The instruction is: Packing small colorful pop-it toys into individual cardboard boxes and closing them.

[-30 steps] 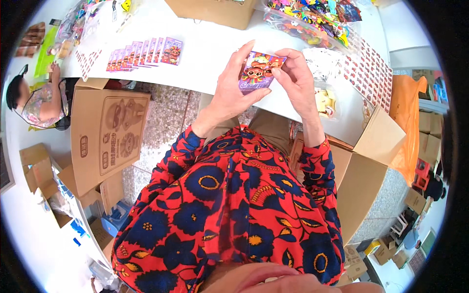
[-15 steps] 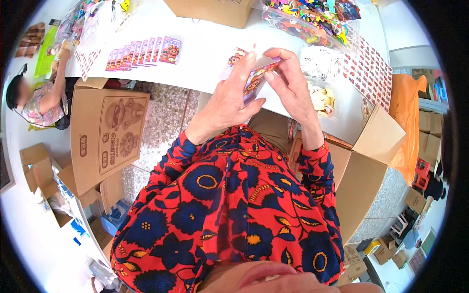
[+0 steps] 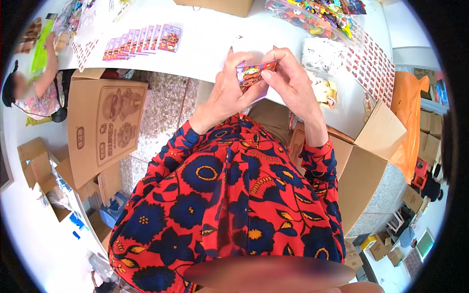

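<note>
Both my hands hold a small purple printed box [image 3: 250,75] with cartoon pictures, tilted above the near edge of the white table. My left hand [image 3: 222,93] grips its left side, with the thumb along the lower face. The fingers and thumb of my right hand [image 3: 293,80] pinch its upper right edge. Whether anything is inside the box cannot be made out. Farther left on the table, several similar purple boxes [image 3: 141,43] lie overlapping in a row.
To the right are a clear bin of colourful pieces [image 3: 312,22], white pieces [image 3: 322,53], a tray of cream pieces [image 3: 323,92] and sticker sheets [image 3: 369,63]. Open cartons stand left [image 3: 107,122] and right [image 3: 361,171]. Another person [image 3: 34,93] works at far left.
My hands have tipped the purple box, so its printed face now lies more level. The other person's arm has reached farther over the table. The whole view has shifted slightly.
</note>
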Motion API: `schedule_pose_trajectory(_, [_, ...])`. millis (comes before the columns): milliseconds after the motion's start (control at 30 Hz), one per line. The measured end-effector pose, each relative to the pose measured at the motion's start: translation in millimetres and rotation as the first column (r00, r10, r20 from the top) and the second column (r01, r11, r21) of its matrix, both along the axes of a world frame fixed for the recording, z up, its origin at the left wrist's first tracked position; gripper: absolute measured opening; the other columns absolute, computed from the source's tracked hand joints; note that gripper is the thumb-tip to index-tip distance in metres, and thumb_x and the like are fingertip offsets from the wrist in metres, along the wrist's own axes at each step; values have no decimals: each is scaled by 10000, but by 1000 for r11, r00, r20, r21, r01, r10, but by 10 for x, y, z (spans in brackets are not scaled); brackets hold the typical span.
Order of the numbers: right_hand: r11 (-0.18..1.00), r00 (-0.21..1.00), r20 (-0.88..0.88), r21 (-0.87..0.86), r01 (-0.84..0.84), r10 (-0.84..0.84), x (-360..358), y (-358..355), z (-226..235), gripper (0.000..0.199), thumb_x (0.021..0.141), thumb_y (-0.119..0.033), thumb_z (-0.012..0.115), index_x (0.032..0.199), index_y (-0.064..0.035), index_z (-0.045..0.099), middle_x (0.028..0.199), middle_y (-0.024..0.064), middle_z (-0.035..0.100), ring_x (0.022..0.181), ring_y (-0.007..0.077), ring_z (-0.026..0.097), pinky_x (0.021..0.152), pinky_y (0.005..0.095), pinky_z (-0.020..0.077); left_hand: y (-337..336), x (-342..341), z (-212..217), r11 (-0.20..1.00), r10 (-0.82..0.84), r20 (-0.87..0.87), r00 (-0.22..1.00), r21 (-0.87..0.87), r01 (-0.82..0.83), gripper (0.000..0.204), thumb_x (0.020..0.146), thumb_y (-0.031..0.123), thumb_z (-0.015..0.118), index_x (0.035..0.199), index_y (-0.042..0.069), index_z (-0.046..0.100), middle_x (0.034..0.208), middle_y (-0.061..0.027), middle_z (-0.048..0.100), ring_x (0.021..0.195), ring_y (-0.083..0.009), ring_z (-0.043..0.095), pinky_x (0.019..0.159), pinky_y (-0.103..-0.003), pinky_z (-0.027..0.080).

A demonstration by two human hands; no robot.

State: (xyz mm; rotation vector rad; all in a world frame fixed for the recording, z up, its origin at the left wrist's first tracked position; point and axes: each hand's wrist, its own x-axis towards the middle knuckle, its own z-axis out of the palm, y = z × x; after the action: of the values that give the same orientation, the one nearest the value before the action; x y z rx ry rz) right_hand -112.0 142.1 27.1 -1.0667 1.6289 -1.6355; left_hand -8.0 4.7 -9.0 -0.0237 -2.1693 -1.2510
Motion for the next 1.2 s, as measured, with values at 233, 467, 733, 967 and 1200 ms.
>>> schedule_pose_trajectory(233, [997,996,-62,-38,62,-65,117,-16,-32,137,894,-52,578,1007,-22,507,919,-1,539,897,74,539,866,245,434,-94,43,-101,986,93,71,993,-143,-82,533,738,226,758,1095,33,412,993,-186,524,825,-370,596,664,-406,500])
schedule_pose_trajectory(467, [984,985,-72,74,159,-154,153,110,-56,72,904,-46,570,952,-4,538,876,6,552,793,51,543,698,205,457,-124,32,179,972,27,318,948,-231,49,430,784,329,699,1013,54,460,971,-167,511,767,-364,601,594,-425,498])
schedule_pose_trajectory(733, [967,966,48,11,253,-253,159,156,-168,60,903,-33,569,940,0,537,848,23,560,761,56,546,666,191,443,-86,64,80,990,-120,134,984,-62,129,421,829,226,654,1176,51,491,1117,-206,518,964,-356,582,733,-378,512])
schedule_pose_trajectory(967, [968,970,23,-55,243,-242,201,144,-171,65,895,-24,578,948,-3,546,859,28,570,776,62,554,668,198,450,-141,61,8,988,-140,125,982,85,130,343,832,47,617,1168,38,548,1211,-209,505,1004,-291,580,803,-342,499])
schedule_pose_trajectory(1200, [954,953,-78,-76,288,-294,221,97,-115,77,882,-16,594,949,1,560,878,40,581,768,63,552,651,193,447,80,31,75,958,-43,19,999,284,36,442,805,96,681,1181,-12,475,1220,-196,498,1001,-240,597,809,-344,502])
